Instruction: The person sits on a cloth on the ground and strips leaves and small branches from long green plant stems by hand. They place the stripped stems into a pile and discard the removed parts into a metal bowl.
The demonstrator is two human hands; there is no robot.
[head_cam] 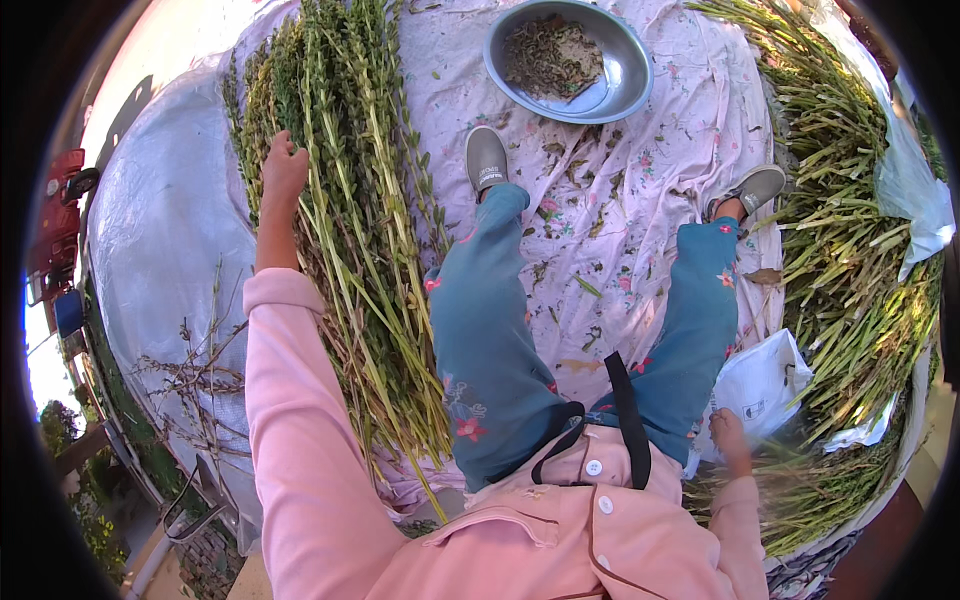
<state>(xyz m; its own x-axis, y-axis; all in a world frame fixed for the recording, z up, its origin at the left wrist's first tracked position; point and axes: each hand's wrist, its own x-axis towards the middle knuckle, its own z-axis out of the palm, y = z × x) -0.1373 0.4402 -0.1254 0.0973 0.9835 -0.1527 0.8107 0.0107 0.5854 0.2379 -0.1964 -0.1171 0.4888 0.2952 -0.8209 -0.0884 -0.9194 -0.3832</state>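
My left hand (283,171) is over the left pile of long green stalks with pods (352,195), which look like sesame. Its fingers are bent, and whether they grip a stalk is unclear. Low on the right, my right hand (729,435) is beside my thigh, next to a white plastic bag (761,382). Blurred stalks (795,472) show just beyond that hand; I cannot tell if it holds them. In front of my feet stands a metal basin (641,82) with seeds and dry plant bits (551,56) in it.
A pink floral cloth (600,247) strewn with leaf scraps lies under my legs. Along the right side is a large heap of cut stalks (847,225) with clear plastic film (911,180) on it. Plastic sheeting (169,202) and dry twigs (206,382) lie to the left.
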